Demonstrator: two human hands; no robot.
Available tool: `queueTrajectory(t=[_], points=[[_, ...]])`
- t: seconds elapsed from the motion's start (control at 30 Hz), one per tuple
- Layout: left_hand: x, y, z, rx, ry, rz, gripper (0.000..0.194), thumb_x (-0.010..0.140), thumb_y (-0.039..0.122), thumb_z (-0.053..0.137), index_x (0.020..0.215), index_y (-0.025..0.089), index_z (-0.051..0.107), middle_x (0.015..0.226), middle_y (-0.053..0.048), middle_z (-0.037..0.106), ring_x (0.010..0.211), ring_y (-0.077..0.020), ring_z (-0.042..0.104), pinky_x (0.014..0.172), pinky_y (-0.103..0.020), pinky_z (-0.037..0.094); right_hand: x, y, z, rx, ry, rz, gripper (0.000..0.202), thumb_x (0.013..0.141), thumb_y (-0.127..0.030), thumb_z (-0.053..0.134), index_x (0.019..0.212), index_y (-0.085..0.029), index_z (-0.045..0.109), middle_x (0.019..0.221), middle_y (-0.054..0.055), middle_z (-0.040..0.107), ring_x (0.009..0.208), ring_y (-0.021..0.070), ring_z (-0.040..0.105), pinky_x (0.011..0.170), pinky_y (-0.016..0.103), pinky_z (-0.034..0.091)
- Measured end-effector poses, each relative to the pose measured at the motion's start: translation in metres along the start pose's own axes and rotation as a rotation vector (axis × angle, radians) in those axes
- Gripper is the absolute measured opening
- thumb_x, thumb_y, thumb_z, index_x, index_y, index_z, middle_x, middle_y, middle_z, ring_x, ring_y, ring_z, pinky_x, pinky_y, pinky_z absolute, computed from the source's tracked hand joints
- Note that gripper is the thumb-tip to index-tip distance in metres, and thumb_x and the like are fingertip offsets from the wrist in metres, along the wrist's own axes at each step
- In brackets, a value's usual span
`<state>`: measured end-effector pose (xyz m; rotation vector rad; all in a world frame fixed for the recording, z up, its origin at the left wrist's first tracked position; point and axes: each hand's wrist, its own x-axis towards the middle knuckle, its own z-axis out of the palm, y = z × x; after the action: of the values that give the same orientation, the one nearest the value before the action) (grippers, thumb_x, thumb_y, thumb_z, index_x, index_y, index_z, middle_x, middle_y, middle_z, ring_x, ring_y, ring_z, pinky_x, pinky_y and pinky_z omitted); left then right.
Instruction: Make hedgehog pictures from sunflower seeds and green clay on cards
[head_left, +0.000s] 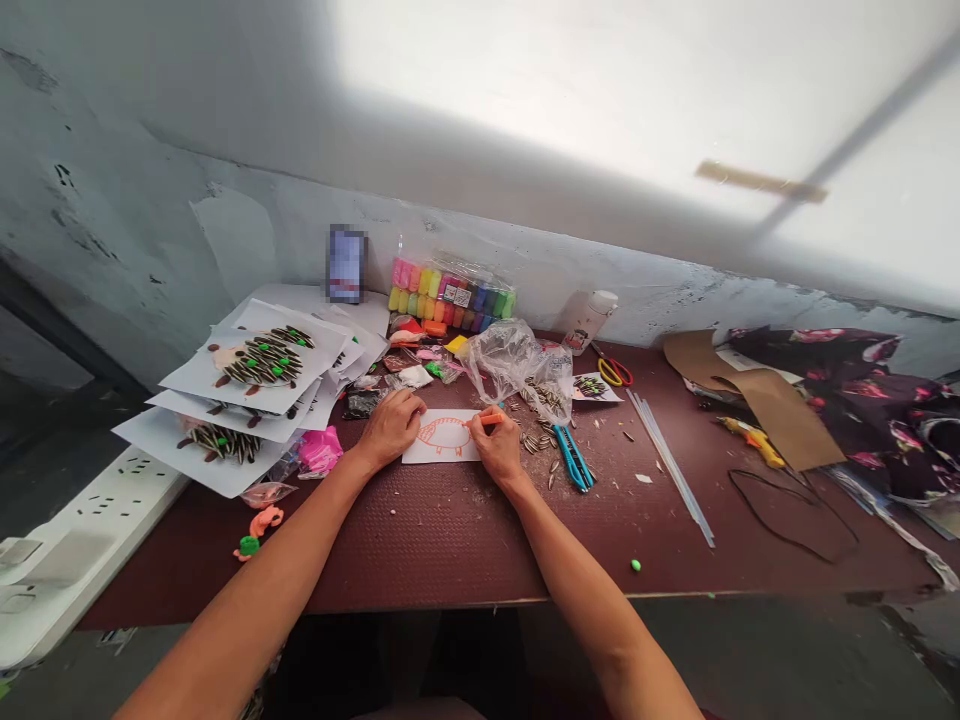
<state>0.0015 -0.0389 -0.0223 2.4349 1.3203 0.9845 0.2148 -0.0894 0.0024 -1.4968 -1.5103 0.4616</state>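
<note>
- The card (442,458) lies flat on the table (450,560), between the two hands, its long axis running left to right, roughly along the table's front edge.
- On it is an orange outline drawing (442,434), also longer from left to right, with short legs toward the person and hatching at its left end (fine detail is too small to tell).
- The right hand (496,445) has its fingers closed around an orange pen (489,420); the pen lies nearly level across the view, tip pointing left at the drawing's right end.
- The left hand (391,428) rests at the card's left edge, fingers loosely bent and close together; I cannot tell whether they pinch the card or only lie against it.
- Left of the hands stands a stack of sheets (191,375), the top one bearing a seed-covered shape, with pink clay (320,452) beside it.
- Just right of the right hand lie loose seeds (534,440) and a blue cutter (574,460), its long axis slanting away from the person and to the left.
- Behind the card are a plastic bag (506,355) and a clay pack (450,293).
</note>
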Motion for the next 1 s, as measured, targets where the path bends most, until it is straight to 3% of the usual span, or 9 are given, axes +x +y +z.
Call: queueTrajectory(t=[0.23,0.43,1.0], points=[[0.0002,0.0001,-0.0002,0.002,-0.002,-0.003,0.017,0.084,0.011,0.049,0.084,0.02,0.063,0.087,-0.007,0.061,0.087,-0.0249,0.058,0.08,-0.039,0.048,-0.0002,-0.0028,-0.0008,0.011,-0.016,0.002,0.024,0.082,-0.04,0.053,0.066,-0.023,0.057,0.062,0.002,0.067,0.055,0.0166,0.06,0.058,0.027,0.045],[0.0003,-0.0018,0.0004,-0.018,-0.012,-0.008,0.017,0.084,0.012,0.049,0.084,0.02,0.063,0.086,-0.007,0.061,0.087,-0.0252,0.057,0.082,-0.04,0.048,0.0009,-0.0018,-0.0018,-0.016,0.071,0.011,0.022,0.081,-0.038,0.052,0.064,-0.023,0.055,0.058,0.001,0.064,0.051,0.016,0.056,0.055,0.027,0.042],[-0.0003,-0.0024,0.0021,-0.012,0.001,-0.004,0.018,0.085,0.012,0.048,0.085,0.02,0.064,0.087,-0.007,0.061,0.088,-0.0246,0.057,0.083,-0.04,0.048,0.0009,0.0024,-0.0006,-0.075,0.047,-0.01,0.021,0.081,-0.036,0.053,0.064,-0.023,0.055,0.057,0.0,0.061,0.052,0.0163,0.057,0.058,0.027,0.043]])
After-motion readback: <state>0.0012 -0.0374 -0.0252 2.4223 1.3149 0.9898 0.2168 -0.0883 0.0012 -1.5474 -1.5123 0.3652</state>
